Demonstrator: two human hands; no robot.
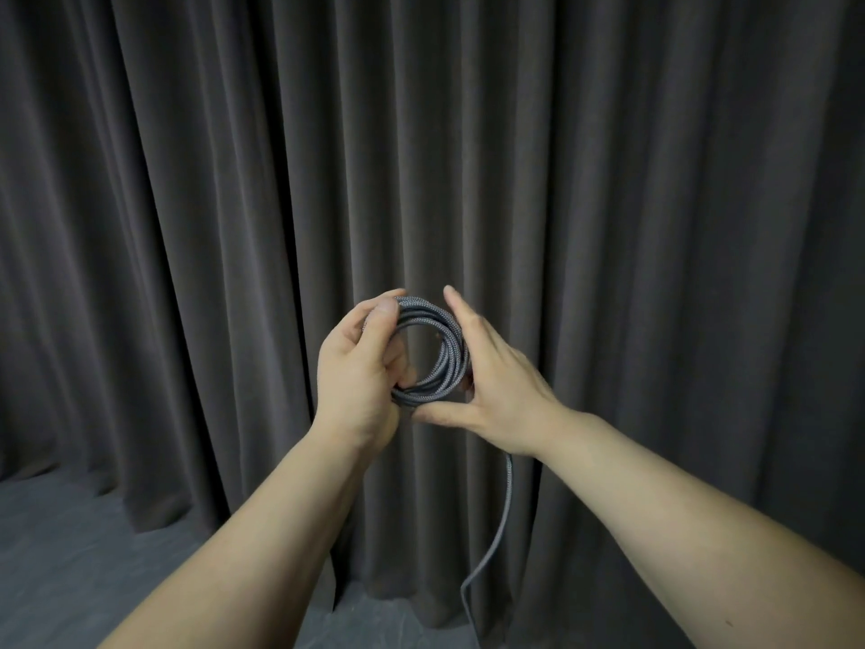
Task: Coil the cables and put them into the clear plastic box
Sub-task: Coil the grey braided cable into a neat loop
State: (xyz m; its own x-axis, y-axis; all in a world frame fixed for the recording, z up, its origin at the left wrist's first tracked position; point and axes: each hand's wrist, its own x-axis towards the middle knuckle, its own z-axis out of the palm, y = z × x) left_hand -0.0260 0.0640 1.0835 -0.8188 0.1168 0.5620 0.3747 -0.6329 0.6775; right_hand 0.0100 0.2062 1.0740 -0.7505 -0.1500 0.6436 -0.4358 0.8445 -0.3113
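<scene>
Both your forearms are coming up from the bottom edge, bare, and they're meeting in the middle where the action is. A loose tail of the grey braided cable [503, 508] is hanging straight down below your right wrist, curving left near the bottom and dropping out of view, so that stretch isn't wound up yet.

Your left hand [360, 372] is gripping the left side of the coil: thumb lying flat over the front of the loops near the top, fingers curling round behind and under, so it's really clamping the bundle. Your right hand [491, 381] is sitting on the opposite side of the ring. Its fingers are mostly straight and reaching up along the right edge of the loops, thumb stretching out beneath the bottom of the coil toward your left hand. It's touching and cupping rather than squeezing, far as I can tell, though the palm side is hidden so I can't say exactly where the cable is passing through it.

The coil itself is a neat stack of several loops, held upright between both hands, open centre facing you.

Behind your hands a dark pleated curtain [608, 180] is filling the whole background, and just past your left forearm a strip of grey floor [70, 555] is showing.
</scene>
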